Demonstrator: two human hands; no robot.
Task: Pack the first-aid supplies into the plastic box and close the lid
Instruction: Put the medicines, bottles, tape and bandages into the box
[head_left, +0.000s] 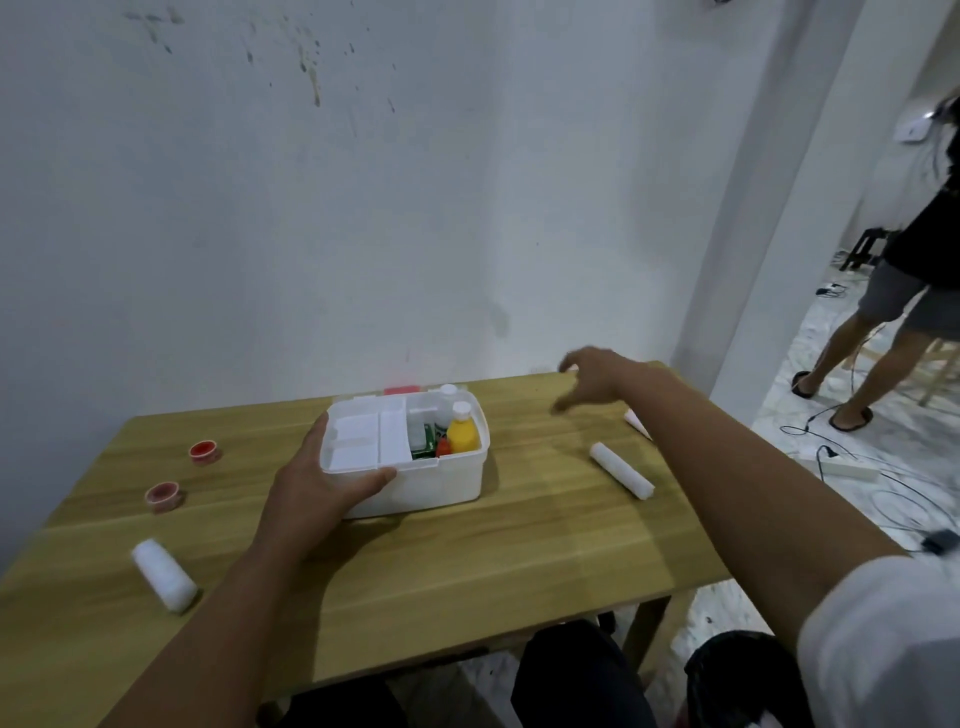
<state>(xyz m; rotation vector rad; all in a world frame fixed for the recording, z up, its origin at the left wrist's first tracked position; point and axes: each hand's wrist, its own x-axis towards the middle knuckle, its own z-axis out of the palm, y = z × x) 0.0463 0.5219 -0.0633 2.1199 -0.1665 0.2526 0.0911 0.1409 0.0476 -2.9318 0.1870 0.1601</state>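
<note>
Left hand (317, 483) clamped on box (415, 483) near corner, right hand (592, 374) spread empty beyond box; risk: reach toppling yellow bottle (464, 429), rolls (621, 470) rolling off bench (519, 561).

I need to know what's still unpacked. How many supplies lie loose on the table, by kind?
White gauze rolls: 3 (near left, right, one partly hidden behind the right arm)
Red tape rolls: 2 ()
Total: 5 loose on the table
</note>
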